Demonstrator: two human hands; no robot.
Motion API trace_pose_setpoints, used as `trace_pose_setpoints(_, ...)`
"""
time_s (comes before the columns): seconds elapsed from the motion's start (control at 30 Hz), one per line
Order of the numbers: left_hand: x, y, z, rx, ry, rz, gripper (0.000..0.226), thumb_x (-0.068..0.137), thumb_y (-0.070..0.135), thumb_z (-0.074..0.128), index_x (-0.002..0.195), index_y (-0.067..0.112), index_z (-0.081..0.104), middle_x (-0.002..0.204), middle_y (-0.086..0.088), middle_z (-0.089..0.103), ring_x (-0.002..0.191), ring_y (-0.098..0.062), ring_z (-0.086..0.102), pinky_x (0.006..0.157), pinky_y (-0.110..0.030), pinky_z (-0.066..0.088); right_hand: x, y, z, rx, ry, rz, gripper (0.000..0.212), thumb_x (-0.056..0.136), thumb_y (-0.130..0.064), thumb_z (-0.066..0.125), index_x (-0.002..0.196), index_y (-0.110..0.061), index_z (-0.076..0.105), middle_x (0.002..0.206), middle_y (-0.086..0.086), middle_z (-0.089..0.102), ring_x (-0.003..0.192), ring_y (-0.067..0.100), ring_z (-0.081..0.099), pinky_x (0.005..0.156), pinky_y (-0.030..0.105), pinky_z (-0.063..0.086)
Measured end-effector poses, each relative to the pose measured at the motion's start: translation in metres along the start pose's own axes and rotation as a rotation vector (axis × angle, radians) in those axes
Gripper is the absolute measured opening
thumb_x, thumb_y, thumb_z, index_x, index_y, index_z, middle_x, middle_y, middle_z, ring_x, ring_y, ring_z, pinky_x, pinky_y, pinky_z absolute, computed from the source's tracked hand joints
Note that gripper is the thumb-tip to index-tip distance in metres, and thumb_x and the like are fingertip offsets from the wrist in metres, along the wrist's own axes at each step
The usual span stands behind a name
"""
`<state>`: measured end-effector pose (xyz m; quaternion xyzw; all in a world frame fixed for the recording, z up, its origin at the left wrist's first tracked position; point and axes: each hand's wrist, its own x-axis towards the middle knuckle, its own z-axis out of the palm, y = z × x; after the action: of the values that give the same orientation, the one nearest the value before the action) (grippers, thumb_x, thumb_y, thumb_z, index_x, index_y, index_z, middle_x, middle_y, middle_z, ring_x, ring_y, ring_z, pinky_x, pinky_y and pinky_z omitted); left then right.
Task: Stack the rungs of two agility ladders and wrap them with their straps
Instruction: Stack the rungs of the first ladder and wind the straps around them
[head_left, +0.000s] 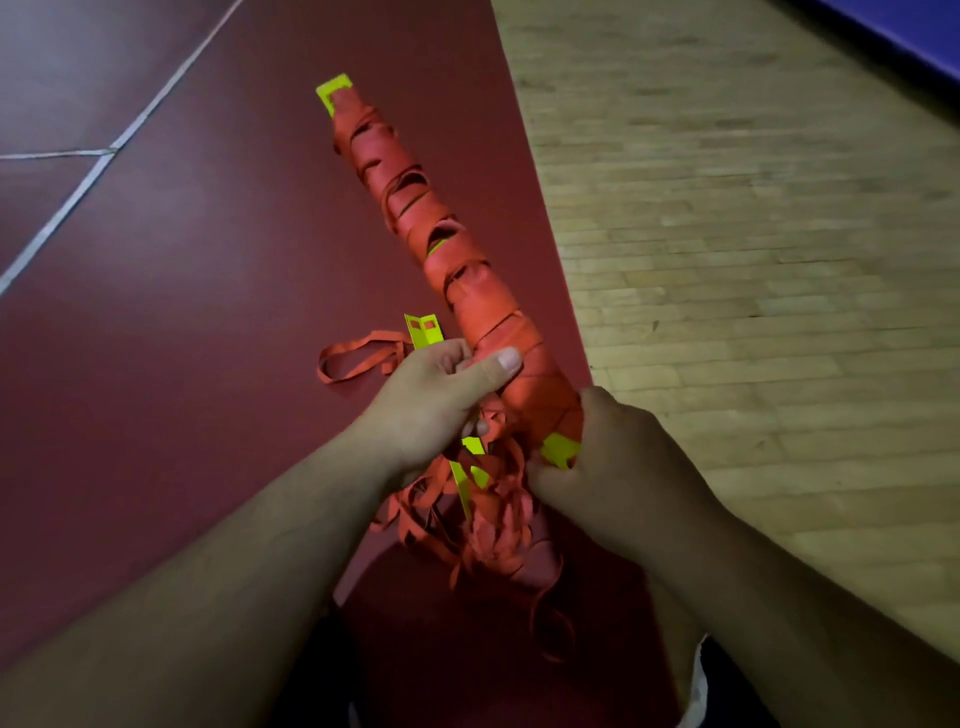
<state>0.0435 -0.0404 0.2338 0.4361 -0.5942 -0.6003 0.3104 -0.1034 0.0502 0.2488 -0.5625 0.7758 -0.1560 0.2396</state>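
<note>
While held slanting above the red floor, the bundle of yellow rungs is seen wrapped along nearly its whole length in orange strap, its far end pointing up and to the left. At that far end a yellow rung tip is left bare.

The bundle is gripped near its lower part by the left hand, whose thumb is laid across the wrapping while the fingers are curled round behind it. A second rung end is seen sticking up just beside this hand's knuckles.

The bundle's near end is held by the right hand, its fingers curled in against the wrapping beside a bare yellow end; the fingertips are hidden, so exactly what is pinched cannot be told.

Below and between the hands a tangle of loose straps is left hanging, with a few yellow pieces caught in it. One loop of strap is laid on the red floor to the left of the left hand.

White lines are marked across the red floor at upper left. Wood flooring is seen at right, bordered at the top corner by a blue surface.
</note>
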Motion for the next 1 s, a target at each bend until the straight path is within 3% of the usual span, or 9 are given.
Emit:
trace_pose_setpoints(0.1, 0.000, 0.003, -0.008, 0.061, -0.084, 0.027, 0.027, 0.097, 0.029, 0.060, 0.080, 0.009, 0.054, 0.040, 0.006, 0.040, 0.037, -0.008, 0.040, 0.059, -0.034, 0.043, 0.004, 0.009, -0.004, 0.147, -0.019, 0.021, 0.043, 0.071, -0.046, 0.076, 0.102, -0.024, 0.056, 0.092, -0.001, 0.066, 0.085, 0.024, 0.064, 0.074, 0.039, 0.055)
trace_pose_setpoints(0.17, 0.001, 0.007, -0.012, 0.083, -0.136, 0.057, 0.024, 0.097, 0.031, 0.059, 0.087, 0.009, 0.061, 0.045, -0.002, 0.040, 0.037, -0.010, 0.039, 0.056, -0.028, 0.048, 0.005, 0.013, -0.005, 0.219, 0.028, 0.009, 0.039, 0.066, -0.044, 0.075, 0.094, -0.022, 0.059, 0.084, -0.003, 0.066, 0.076, 0.021, 0.063, 0.068, 0.039, 0.054)
trace_pose_setpoints(0.23, 0.000, 0.009, -0.014, 0.127, -0.156, 0.071, 0.026, 0.096, 0.032, 0.058, 0.097, 0.006, 0.062, 0.056, -0.009, 0.055, 0.039, -0.012, 0.047, 0.049, -0.021, 0.044, 0.004, 0.014, -0.005, 0.260, 0.078, 0.005, 0.039, 0.059, -0.047, 0.070, 0.088, -0.022, 0.060, 0.077, -0.005, 0.065, 0.070, 0.017, 0.061, 0.062, 0.036, 0.053)
trace_pose_setpoints(0.33, -0.001, 0.008, -0.012, 0.207, -0.085, 0.088, 0.022, 0.095, 0.026, 0.062, 0.088, 0.006, 0.056, 0.068, 0.000, 0.068, 0.044, -0.011, 0.057, 0.044, -0.017, 0.040, 0.005, 0.018, -0.003, 0.241, 0.116, 0.001, 0.039, 0.057, -0.049, 0.064, 0.086, -0.023, 0.059, 0.075, -0.006, 0.063, 0.068, 0.015, 0.060, 0.059, 0.033, 0.050)
trace_pose_setpoints(0.57, -0.001, 0.001, -0.015, 0.204, -0.069, 0.000, 0.040, 0.105, 0.031, 0.044, 0.080, 0.005, 0.062, 0.071, -0.005, 0.064, 0.068, -0.020, 0.056, 0.074, -0.036, 0.048, 0.012, 0.029, 0.003, 0.228, 0.131, 0.038, 0.036, 0.054, -0.049, 0.060, 0.081, -0.024, 0.058, 0.073, -0.006, 0.062, 0.065, 0.014, 0.058, 0.052, 0.028, 0.040)
trace_pose_setpoints(0.63, -0.001, 0.003, -0.010, 0.137, -0.031, -0.055, 0.044, 0.106, 0.034, 0.040, 0.070, 0.013, 0.054, 0.058, 0.003, 0.056, 0.059, -0.017, 0.053, 0.062, -0.027, 0.052, 0.013, 0.029, 0.005, 0.243, 0.128, 0.051, 0.036, 0.053, -0.049, 0.060, 0.079, -0.024, 0.057, 0.072, -0.007, 0.062, 0.064, 0.013, 0.058, 0.052, 0.027, 0.038)
trace_pose_setpoints(0.77, -0.003, 0.008, -0.011, 0.195, -0.015, -0.015, 0.049, 0.099, 0.051, 0.043, 0.061, 0.021, 0.048, 0.047, 0.011, 0.042, 0.044, -0.009, 0.042, 0.039, -0.014, 0.036, 0.017, 0.030, 0.005, 0.261, 0.142, 0.053, 0.032, 0.056, -0.045, 0.066, 0.079, -0.023, 0.060, 0.072, -0.008, 0.063, 0.065, 0.009, 0.058, 0.051, 0.023, 0.037)
trace_pose_setpoints(0.9, -0.004, 0.006, -0.018, 0.185, -0.073, -0.008, 0.032, 0.098, 0.041, 0.053, 0.080, 0.021, 0.071, 0.053, 0.008, 0.043, 0.046, -0.009, 0.041, 0.044, -0.017, 0.038, 0.020, 0.029, 0.000, 0.429, 0.144, 0.087, 0.023, 0.062, -0.033, 0.079, 0.075, -0.020, 0.065, 0.066, -0.005, 0.066, 0.063, 0.016, 0.063, 0.053, 0.026, 0.043)
trace_pose_setpoints(1.0, -0.001, 0.002, -0.016, 0.058, -0.094, -0.119, 0.042, 0.103, 0.043, 0.041, 0.090, 0.012, 0.066, 0.052, 0.012, 0.039, 0.043, -0.006, 0.035, 0.049, -0.021, 0.044, 0.014, 0.016, -0.004, 0.789, 0.022, 0.119, 0.025, 0.056, -0.029, 0.075, 0.076, -0.016, 0.069, 0.062, -0.001, 0.067, 0.055, 0.020, 0.064, 0.050, 0.033, 0.051)
